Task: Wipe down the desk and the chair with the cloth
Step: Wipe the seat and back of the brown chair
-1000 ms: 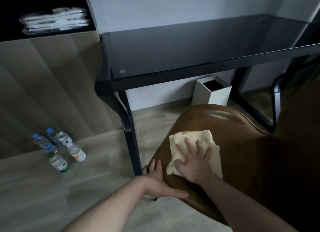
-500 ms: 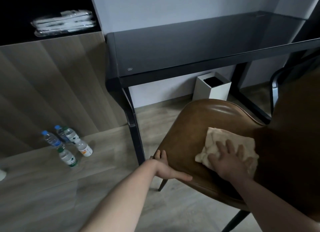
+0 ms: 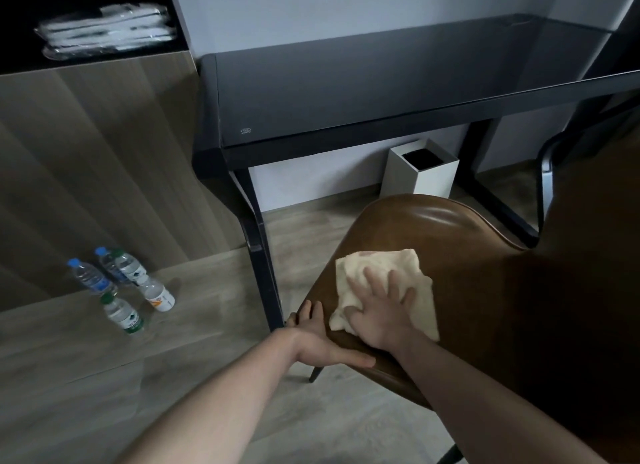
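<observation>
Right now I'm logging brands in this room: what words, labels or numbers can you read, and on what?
Nothing is legible.
Small pale round mark on the black glass desk's front left corner: too small to read.
Labels on the clear plastic water bottles standing on the floor: blurred.

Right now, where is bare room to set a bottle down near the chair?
The black desk top shows bare. The floor strip between the desk leg and the bottles is free too. The chair seat is crowded: right hand presses the cloth, left hand holds its edge.
</observation>
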Available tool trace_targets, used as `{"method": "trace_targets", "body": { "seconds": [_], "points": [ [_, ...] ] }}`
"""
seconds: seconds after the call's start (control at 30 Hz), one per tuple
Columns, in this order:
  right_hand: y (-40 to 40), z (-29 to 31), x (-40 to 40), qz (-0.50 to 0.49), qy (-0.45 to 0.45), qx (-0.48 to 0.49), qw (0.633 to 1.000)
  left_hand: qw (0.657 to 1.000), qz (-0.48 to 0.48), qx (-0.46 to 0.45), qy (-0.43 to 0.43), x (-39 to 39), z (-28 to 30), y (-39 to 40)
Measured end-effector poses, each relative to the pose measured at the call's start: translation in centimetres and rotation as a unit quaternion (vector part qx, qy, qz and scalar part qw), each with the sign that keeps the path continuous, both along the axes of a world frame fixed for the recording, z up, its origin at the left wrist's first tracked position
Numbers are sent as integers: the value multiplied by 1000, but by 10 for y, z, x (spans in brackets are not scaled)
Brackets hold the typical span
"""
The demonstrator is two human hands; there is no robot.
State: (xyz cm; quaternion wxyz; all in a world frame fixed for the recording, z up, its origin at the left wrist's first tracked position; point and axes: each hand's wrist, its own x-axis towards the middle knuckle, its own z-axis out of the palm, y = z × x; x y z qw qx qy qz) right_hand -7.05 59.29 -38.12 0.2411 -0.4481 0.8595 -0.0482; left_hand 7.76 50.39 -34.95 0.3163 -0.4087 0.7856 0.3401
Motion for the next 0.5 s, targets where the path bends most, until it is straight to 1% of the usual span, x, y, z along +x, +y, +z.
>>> {"method": "trace_targets", "body": {
  "seconds": [0.07, 0.2, 0.37, 0.5],
  "points": [
    [-3, -2, -1, 18, -4, -17, 1000, 1000, 1, 2, -3, 0, -1, -1],
    [17, -5, -5, 9, 12, -44, 999, 1000, -7, 3, -16, -3, -1, -2],
    [52, 0, -12, -44, 11, -31, 999, 1000, 4, 3, -25, -4, 3, -2],
    [94, 2, -22, -94, 32, -6, 995, 1000, 16, 4, -12, -2, 1, 0]
  ]
}}
